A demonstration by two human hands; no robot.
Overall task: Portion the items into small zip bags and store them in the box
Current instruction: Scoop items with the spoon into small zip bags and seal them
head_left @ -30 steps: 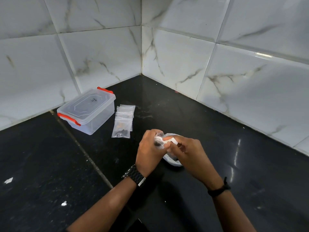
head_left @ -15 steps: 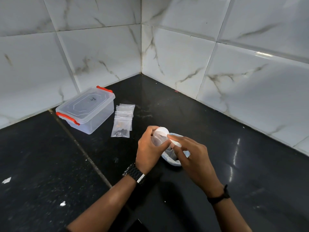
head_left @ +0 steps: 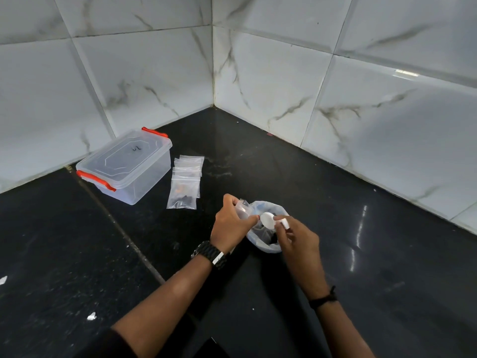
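Two hands work close together over the dark bench, toward its near middle, and the change from a moment ago is plain: the white spoon (head_left: 268,220), which half a second back was tipped up against the mouth of the small zip bag (head_left: 242,208), has swung down and away to the right, its bowl now above the big plastic bag (head_left: 267,244) of dark items. The left hand (head_left: 232,226) has its grip closed around the small zip bag, thumb and fingers pinching it near the top so the mouth faces the spoon; the right hand (head_left: 296,244) has its grip pinched shut on the spoon's short handle. The spoon's bowl looks bare from here, so I judge that one scoop has just gone in and the spoon is heading back for another, or the bag is nearly ready to seal; how full it is cannot be told, as the fingers hide most of it. Further back toward the left wall, a few zip bags (head_left: 184,186) lie overlapped flat on the bench, the front one holding dark bits. Just beside them stands the clear box (head_left: 129,167), its lid on and orange clips down, so storing has not begun.
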